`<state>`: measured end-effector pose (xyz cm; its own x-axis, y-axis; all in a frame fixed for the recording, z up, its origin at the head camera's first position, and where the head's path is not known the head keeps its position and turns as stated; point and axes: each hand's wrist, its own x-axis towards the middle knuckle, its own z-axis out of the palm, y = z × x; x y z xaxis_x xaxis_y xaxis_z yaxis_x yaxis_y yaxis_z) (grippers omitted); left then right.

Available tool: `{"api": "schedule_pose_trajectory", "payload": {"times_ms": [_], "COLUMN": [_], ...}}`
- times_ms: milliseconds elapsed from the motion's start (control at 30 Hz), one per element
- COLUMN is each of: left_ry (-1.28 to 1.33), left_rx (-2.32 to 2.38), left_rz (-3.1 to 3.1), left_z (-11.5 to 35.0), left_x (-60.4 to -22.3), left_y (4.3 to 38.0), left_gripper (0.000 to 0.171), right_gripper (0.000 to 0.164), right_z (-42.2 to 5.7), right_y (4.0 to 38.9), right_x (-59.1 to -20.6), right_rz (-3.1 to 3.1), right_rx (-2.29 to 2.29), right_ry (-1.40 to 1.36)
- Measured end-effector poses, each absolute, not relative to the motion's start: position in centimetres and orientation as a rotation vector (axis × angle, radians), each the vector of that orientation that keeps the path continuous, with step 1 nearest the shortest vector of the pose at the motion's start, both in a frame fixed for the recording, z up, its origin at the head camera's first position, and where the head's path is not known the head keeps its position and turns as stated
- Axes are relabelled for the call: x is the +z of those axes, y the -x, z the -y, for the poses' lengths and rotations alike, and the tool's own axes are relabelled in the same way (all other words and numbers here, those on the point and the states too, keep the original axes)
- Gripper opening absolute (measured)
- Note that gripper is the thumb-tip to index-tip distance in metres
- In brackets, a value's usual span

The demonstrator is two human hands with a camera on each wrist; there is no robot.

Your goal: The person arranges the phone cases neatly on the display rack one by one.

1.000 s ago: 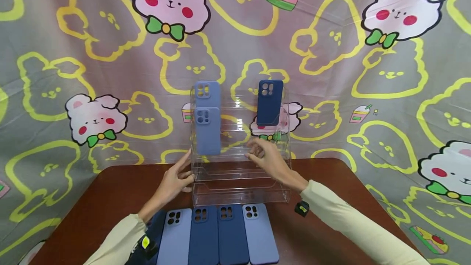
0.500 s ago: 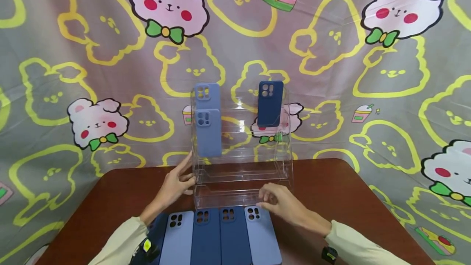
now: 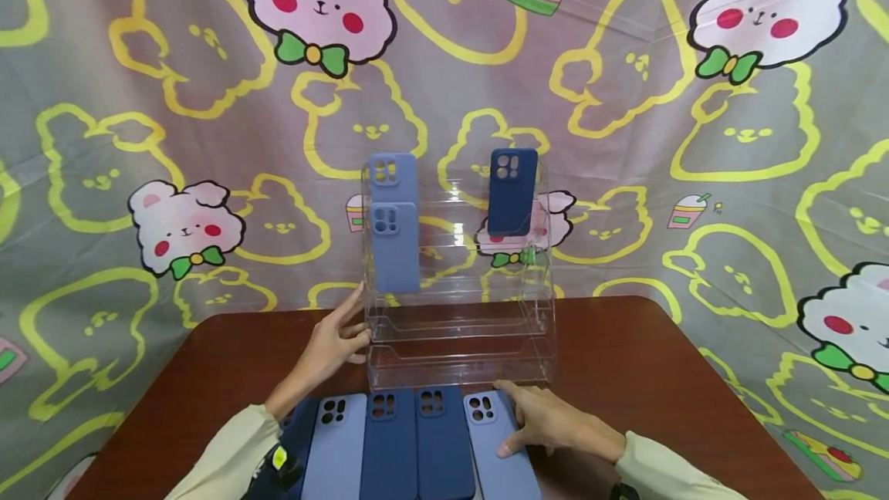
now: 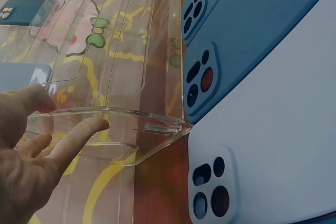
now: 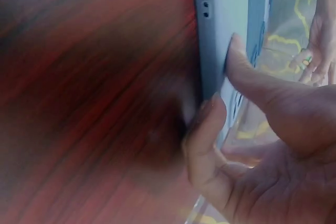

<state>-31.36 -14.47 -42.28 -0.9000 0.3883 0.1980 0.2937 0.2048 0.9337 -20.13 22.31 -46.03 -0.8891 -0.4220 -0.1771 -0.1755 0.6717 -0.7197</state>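
Note:
My right hand [image 3: 549,419] grips a light blue phone case [image 3: 491,444], the rightmost of the row lying on the table. In the right wrist view its thumb presses the face of the case [image 5: 214,40] while a bent finger meets the side edge. My left hand [image 3: 332,344] touches the left side of a clear acrylic stepped display stand [image 3: 458,373], fingers fairly straight; the left wrist view has its fingertips on the clear panel [image 4: 152,121]. Two light blue cases [image 3: 396,253] stand on the stand's left, one below the other. A dark blue case [image 3: 512,199] leans at its upper right.
Left of the gripped case lie two dark blue cases [image 3: 444,450], another light blue one [image 3: 335,450] and a dark one [image 3: 299,438] partly under my left sleeve. The brown table [image 3: 625,376] ends at a patterned cloth backdrop [image 3: 611,160].
My right hand has come down from in front of the stand's middle tiers to the rightmost light blue case and taken hold of it. My left hand has stayed at the stand's side.

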Motion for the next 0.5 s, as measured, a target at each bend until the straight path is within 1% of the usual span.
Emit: {"api": "schedule_pose_trajectory", "payload": {"times_ms": [100,200,267,400,500], "left_ry": [-0.694,-0.695,-0.695,-0.684,-0.683], "left_rx": [1.826,1.833,1.823,1.809,1.807], "left_rz": [-2.362,-2.343,-2.339,-2.362,-2.376], "left_z": [14.5,14.3,14.3,14.4,14.4], "left_x": [-42.2,-42.3,-42.4,-42.5,-42.6], "left_y": [31.4,31.4,31.4,31.3,31.4], "left_gripper": [0.084,0.084,0.085,0.086,0.086], "right_gripper": [0.104,0.099,0.089,0.061,0.049], "right_z": [-22.7,-23.4,-23.8,-24.2,-24.5], "right_y": [20.1,20.2,20.0,19.6,19.8], "right_x": [-46.1,-46.4,-46.5,-46.1,-45.6], "right_rz": [-2.566,-2.605,-2.606,-2.432,-2.228], "right_rx": [-1.035,-1.012,-1.072,-1.352,-1.567], "right_ry": [0.445,0.464,0.449,0.346,0.268]}}
